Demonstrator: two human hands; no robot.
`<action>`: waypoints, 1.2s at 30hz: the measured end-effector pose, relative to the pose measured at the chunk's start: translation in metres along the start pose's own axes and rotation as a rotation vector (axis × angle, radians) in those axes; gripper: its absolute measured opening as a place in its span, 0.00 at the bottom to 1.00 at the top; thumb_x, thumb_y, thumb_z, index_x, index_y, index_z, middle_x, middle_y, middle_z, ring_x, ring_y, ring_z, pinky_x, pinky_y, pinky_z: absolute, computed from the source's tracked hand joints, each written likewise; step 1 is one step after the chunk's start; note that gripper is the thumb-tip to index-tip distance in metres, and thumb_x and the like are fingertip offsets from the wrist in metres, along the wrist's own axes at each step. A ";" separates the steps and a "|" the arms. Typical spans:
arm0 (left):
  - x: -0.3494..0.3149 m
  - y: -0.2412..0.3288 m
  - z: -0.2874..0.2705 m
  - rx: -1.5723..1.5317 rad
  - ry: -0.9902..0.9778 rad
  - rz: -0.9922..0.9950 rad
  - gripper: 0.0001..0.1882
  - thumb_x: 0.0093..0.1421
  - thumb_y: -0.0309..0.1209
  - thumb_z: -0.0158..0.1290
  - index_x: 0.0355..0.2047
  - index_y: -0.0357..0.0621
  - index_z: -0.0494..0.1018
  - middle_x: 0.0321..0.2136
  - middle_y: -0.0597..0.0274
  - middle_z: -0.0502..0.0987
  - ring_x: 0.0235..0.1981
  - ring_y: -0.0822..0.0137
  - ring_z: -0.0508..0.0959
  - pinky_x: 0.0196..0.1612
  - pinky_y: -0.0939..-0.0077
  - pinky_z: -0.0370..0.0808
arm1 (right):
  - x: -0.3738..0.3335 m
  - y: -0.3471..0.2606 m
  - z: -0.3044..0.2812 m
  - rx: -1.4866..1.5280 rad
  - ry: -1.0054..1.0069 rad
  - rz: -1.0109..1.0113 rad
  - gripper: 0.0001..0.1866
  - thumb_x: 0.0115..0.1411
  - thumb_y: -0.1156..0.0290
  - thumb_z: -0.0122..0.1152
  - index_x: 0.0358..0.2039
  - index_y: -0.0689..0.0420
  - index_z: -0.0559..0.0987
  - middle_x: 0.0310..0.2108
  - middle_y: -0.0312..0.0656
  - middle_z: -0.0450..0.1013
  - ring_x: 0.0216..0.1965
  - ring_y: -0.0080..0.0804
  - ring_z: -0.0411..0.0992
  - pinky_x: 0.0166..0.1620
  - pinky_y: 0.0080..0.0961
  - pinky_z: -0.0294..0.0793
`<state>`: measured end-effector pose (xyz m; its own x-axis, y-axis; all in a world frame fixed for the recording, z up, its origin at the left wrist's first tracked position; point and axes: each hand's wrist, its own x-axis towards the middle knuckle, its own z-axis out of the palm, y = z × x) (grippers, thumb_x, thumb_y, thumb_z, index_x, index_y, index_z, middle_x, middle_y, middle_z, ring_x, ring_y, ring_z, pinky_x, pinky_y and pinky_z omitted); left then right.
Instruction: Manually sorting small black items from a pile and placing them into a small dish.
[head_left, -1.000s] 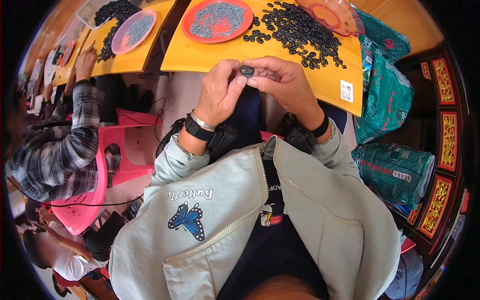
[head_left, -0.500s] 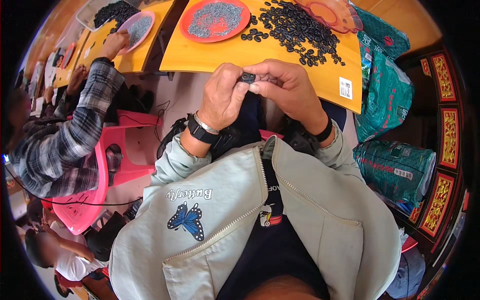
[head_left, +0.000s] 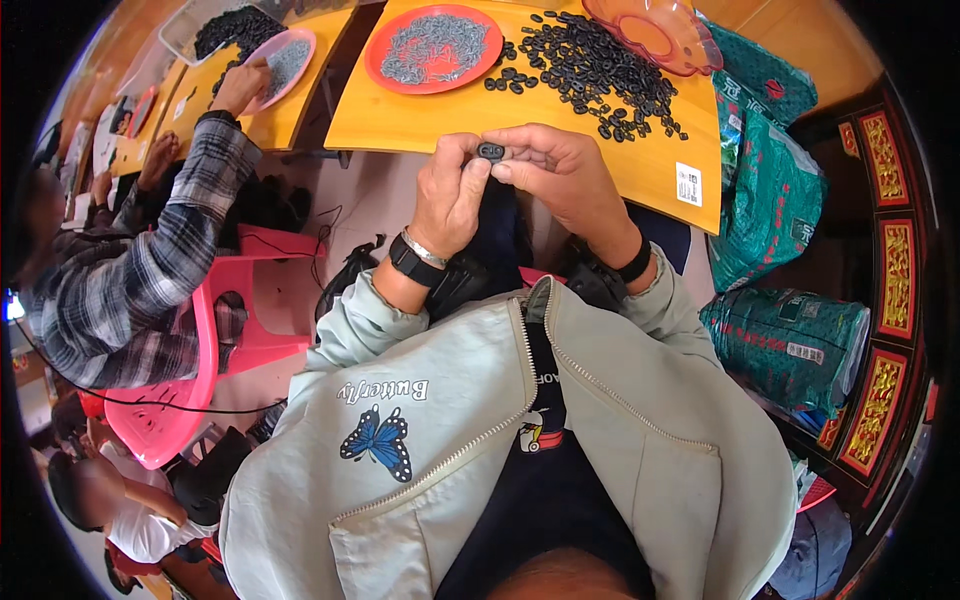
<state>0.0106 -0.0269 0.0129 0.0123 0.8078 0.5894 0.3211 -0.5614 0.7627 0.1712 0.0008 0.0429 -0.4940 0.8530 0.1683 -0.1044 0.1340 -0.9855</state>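
Observation:
Just off the table's near edge, my left hand [head_left: 450, 198] pinches a small black oval piece [head_left: 490, 151] with two round hollows in its face. My right hand [head_left: 562, 177] meets it from the other side. Its thumb and fingertips are closed right beside the piece, and whatever they hold is hidden. Beyond my hands stands a red plate [head_left: 376, 62] with many small grey slender parts [head_left: 432, 48]. To its right spreads a loose pile of similar black pieces [head_left: 600, 70] on the yellow table [head_left: 420, 113].
A clear orange bowl [head_left: 655, 30] sits behind the pile. Green bags [head_left: 770, 190] stand along the table's right side. At the left, another person in a plaid sleeve [head_left: 160, 240] reaches to a pink plate [head_left: 290, 62] on a neighbouring table. A pink chair [head_left: 205, 340] is there.
The black piece has turned in my left fingers, so its two hollows now show more clearly. Both hands have shifted only slightly. The other person's hand has moved a little.

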 end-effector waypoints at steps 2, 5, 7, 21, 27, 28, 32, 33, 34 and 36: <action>0.000 0.002 -0.001 0.017 0.007 -0.002 0.07 0.60 0.27 0.46 0.37 0.37 0.66 0.25 0.49 0.73 0.25 0.49 0.73 0.30 0.66 0.70 | 0.001 -0.001 0.000 -0.010 -0.008 -0.025 0.15 0.55 0.81 0.57 0.45 0.67 0.74 0.37 0.38 0.75 0.37 0.19 0.72 0.42 0.14 0.72; -0.004 -0.001 -0.004 0.076 -0.008 -0.011 0.07 0.58 0.25 0.47 0.36 0.37 0.65 0.24 0.47 0.71 0.25 0.49 0.72 0.29 0.63 0.69 | 0.003 -0.002 0.004 0.119 -0.008 0.068 0.12 0.57 0.80 0.56 0.42 0.66 0.75 0.36 0.37 0.75 0.36 0.19 0.72 0.42 0.16 0.72; -0.005 -0.001 -0.004 0.076 -0.012 -0.022 0.06 0.57 0.25 0.47 0.35 0.37 0.65 0.23 0.48 0.69 0.24 0.50 0.72 0.29 0.64 0.68 | 0.004 -0.002 0.004 0.098 -0.015 0.066 0.11 0.57 0.79 0.56 0.41 0.65 0.75 0.35 0.36 0.75 0.35 0.18 0.72 0.40 0.15 0.71; -0.007 0.004 -0.005 -0.114 -0.004 -0.131 0.05 0.57 0.26 0.47 0.32 0.37 0.64 0.21 0.51 0.69 0.22 0.53 0.71 0.28 0.67 0.68 | 0.018 -0.042 -0.006 -0.179 -0.204 0.121 0.10 0.57 0.75 0.58 0.39 0.63 0.76 0.29 0.31 0.73 0.29 0.12 0.68 0.33 0.12 0.69; -0.004 0.005 -0.004 -0.118 -0.008 -0.129 0.05 0.57 0.26 0.48 0.31 0.37 0.66 0.23 0.51 0.70 0.26 0.52 0.73 0.30 0.68 0.69 | 0.054 -0.054 -0.032 -0.615 -0.312 -0.048 0.08 0.56 0.75 0.58 0.36 0.62 0.76 0.26 0.31 0.72 0.29 0.14 0.68 0.33 0.15 0.68; -0.004 0.006 -0.004 -0.093 -0.027 -0.094 0.04 0.56 0.26 0.48 0.31 0.37 0.66 0.23 0.51 0.71 0.26 0.52 0.73 0.30 0.68 0.70 | 0.063 -0.065 -0.035 -0.665 -0.302 -0.039 0.09 0.56 0.74 0.58 0.37 0.62 0.76 0.26 0.31 0.72 0.30 0.15 0.69 0.34 0.15 0.69; -0.002 0.012 -0.004 -0.045 -0.066 -0.051 0.04 0.55 0.25 0.49 0.29 0.38 0.67 0.24 0.51 0.72 0.28 0.51 0.73 0.31 0.66 0.70 | 0.132 -0.092 -0.071 -0.736 -0.111 -0.264 0.10 0.56 0.71 0.59 0.37 0.61 0.77 0.26 0.31 0.72 0.30 0.16 0.69 0.35 0.15 0.70; -0.001 0.012 -0.003 -0.048 -0.066 -0.056 0.04 0.55 0.25 0.49 0.29 0.38 0.67 0.24 0.51 0.72 0.28 0.51 0.73 0.31 0.66 0.70 | 0.155 -0.098 -0.083 -0.722 -0.003 -0.296 0.10 0.56 0.70 0.59 0.37 0.61 0.77 0.26 0.31 0.73 0.29 0.16 0.69 0.35 0.15 0.70; -0.001 0.011 -0.003 -0.023 -0.067 -0.032 0.03 0.55 0.24 0.49 0.29 0.37 0.68 0.24 0.51 0.72 0.27 0.53 0.74 0.31 0.69 0.70 | 0.179 -0.100 -0.087 -0.712 0.129 -0.474 0.09 0.55 0.72 0.57 0.35 0.63 0.78 0.23 0.34 0.73 0.25 0.18 0.69 0.30 0.18 0.69; 0.000 0.009 -0.002 -0.001 -0.070 -0.018 0.03 0.56 0.23 0.50 0.29 0.37 0.69 0.23 0.52 0.72 0.26 0.54 0.74 0.30 0.71 0.70 | 0.210 -0.100 -0.098 -0.695 0.261 -0.640 0.09 0.55 0.74 0.55 0.34 0.65 0.79 0.21 0.37 0.74 0.21 0.21 0.69 0.24 0.20 0.69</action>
<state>0.0115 -0.0324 0.0206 0.0727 0.8280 0.5559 0.3209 -0.5472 0.7731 0.1628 0.2164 0.1746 -0.3063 0.5893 0.7476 0.2868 0.8060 -0.5178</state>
